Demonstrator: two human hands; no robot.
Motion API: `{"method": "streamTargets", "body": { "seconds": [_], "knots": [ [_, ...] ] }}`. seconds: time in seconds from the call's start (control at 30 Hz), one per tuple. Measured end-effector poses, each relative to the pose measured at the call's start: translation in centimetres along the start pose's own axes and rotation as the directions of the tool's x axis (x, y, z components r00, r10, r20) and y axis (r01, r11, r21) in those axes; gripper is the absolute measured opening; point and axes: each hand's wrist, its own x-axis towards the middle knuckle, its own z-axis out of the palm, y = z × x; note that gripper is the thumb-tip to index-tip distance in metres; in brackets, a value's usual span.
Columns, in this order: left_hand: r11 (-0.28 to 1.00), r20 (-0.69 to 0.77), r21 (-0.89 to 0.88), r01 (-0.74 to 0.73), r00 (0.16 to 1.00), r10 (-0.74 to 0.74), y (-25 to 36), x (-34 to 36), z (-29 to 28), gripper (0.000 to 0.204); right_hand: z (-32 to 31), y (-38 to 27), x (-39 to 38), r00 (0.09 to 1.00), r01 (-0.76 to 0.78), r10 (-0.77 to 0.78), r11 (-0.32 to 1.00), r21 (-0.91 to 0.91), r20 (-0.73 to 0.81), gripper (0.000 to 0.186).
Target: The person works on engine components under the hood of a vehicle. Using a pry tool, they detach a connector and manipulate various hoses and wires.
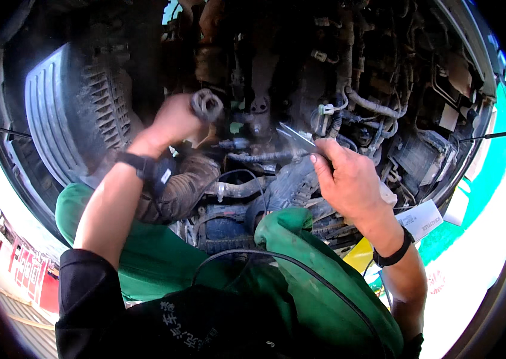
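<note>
My left hand (pixel 176 118) is closed round a dark, dirty, ring-ended tubular part (pixel 207 105), held over the engine bay. Its exact kind I cannot make out. Opposite it, my right hand (pixel 349 177) grips a slim metal tool (pixel 297 137) with two thin, pointed, blade-like ends reaching to the left. Thumb and forefinger pinch its near end; the rest of its handle is hidden in the palm. A gap separates the tool from the tubular part. Beneath both hands lie a ribbed intake hose (pixel 188 186) and a wrapped wiring bundle (pixel 268 157), both dusty.
An open air filter housing (pixel 49 113) with a pleated edge stands at the left. Wiring harnesses (pixel 376 106) crowd the right side. A white box (pixel 417 220) lies at the lower right. My green-clad legs (pixel 319 269) rest at the near side, with a black cable (pixel 301 265) crossing them.
</note>
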Motion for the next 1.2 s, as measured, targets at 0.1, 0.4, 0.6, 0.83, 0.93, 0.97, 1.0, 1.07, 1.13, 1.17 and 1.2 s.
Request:
{"method": "streamTargets", "body": {
  "seconds": [0.1, 0.4, 0.6, 0.83, 0.93, 0.97, 1.0, 1.07, 1.13, 1.17, 1.2],
  "knots": [
    [0.993, 0.044, -0.095, -0.074, 0.996, 0.078, 1.6, -1.7, -0.2, 0.028, 0.3, -0.9, -0.2, 1.0, -0.018, 0.018, 0.998, 0.053, -0.007, 0.02],
    [0.956, 0.143, 0.157, -0.248, 0.964, 0.226, 2.7, -3.5, -0.1, 0.049, 1.9, -1.9, 0.5, 0.998, 0.026, -0.027, 1.0, 0.008, 0.051, 0.015],
    [0.981, -0.003, 0.079, -0.176, 0.984, 0.177, 4.6, -4.7, 0.8, 0.087, 2.3, -1.0, 0.9, 0.999, -0.02, 0.021, 1.0, -0.013, 0.041, 0.016],
    [0.969, -0.147, 0.169, -0.182, 0.967, 0.208, 4.3, -5.4, 2.0, 0.062, 2.7, -0.1, 0.6, 0.999, -0.018, 0.019, 1.0, -0.021, 0.042, 0.016],
    [0.961, -0.235, 0.181, -0.21, 0.939, 0.25, 3.8, -5.1, 2.0, 0.06, 2.8, 0.1, 0.6, 1.0, -0.007, 0.008, 1.0, -0.014, 0.025, 0.016],
    [0.958, -0.256, 0.187, -0.217, 0.931, 0.261, 3.7, -5.0, 1.9, 0.058, 2.8, 0.2, 0.6, 1.0, -0.01, 0.01, 1.0, -0.026, 0.017, 0.016],
    [0.967, -0.259, 0.15, -0.206, 0.936, 0.24, 3.6, -4.8, 1.7, 0.057, 2.7, 0.3, 0.6, 1.0, -0.012, 0.013, 0.999, -0.035, 0.01, 0.016],
    [0.98, -0.295, 0.101, -0.172, 0.935, 0.195, 3.2, -4.2, 1.1, 0.056, 2.6, 0.6, 0.4, 0.999, -0.034, 0.034, 0.999, -0.036, -0.008, 0.016],
    [0.991, -0.39, 0.092, -0.093, 0.913, 0.122, 2.7, -2.7, 0.1, 0.061, 2.3, 1.1, 0.2, 0.998, -0.053, 0.052, 0.998, -0.02, -0.042, 0.016],
    [0.993, -0.389, 0.075, -0.089, 0.914, 0.111, 2.4, -1.8, -0.3, 0.061, 2.2, 1.3, 0.0, 0.996, -0.077, 0.076, 0.997, -0.004, -0.045, 0.016],
    [0.996, -0.403, 0.063, -0.063, 0.912, 0.083, 2.1, -0.8, -0.7, 0.061, 2.1, 1.5, -0.1, 0.995, -0.083, 0.084, 0.996, 0.012, -0.062, 0.016]
  ]
}}
